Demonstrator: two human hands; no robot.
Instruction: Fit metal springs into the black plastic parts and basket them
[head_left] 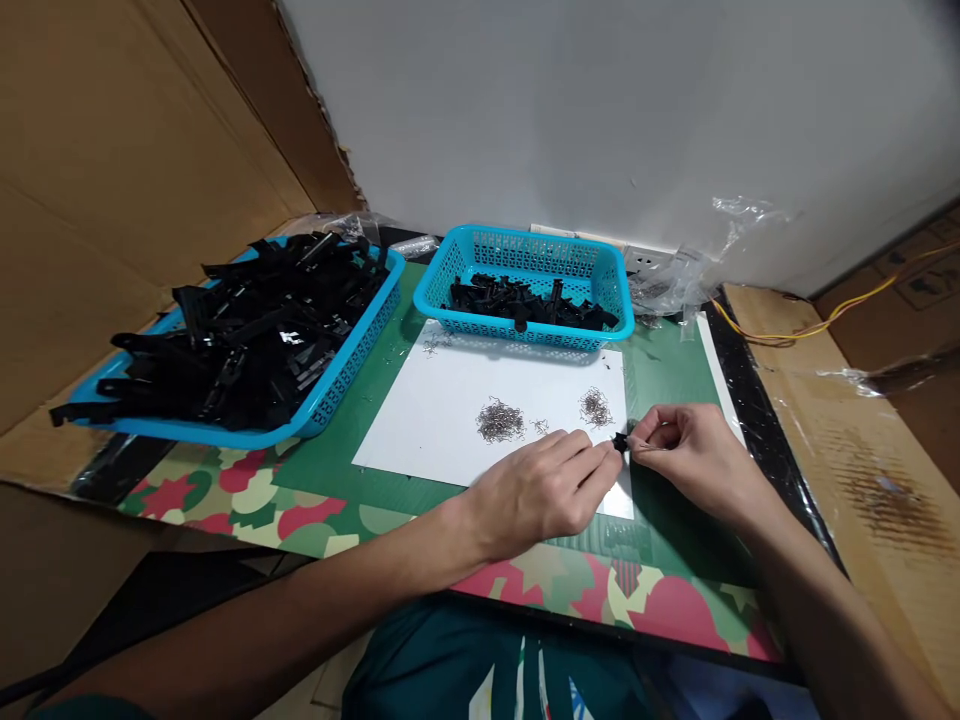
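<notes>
My left hand (544, 490) rests on the white sheet (442, 410), its fingertips pinched on a small black plastic piece (619, 441). My right hand (686, 455) meets it from the right, fingers curled and pinched at the same piece; whether a thin metal spring is in them I cannot make out. Two small heaps of metal springs, one heap (500, 420) and another (595, 406), lie on the sheet just beyond my hands.
A blue basket (525, 285) with small black parts stands behind the sheet. A larger blue basket (330, 385), heaped with long black parts, sits at the left. Cardboard walls rise on the left; clear plastic wrap (675, 280) and a yellow wire (817, 325) lie at the right.
</notes>
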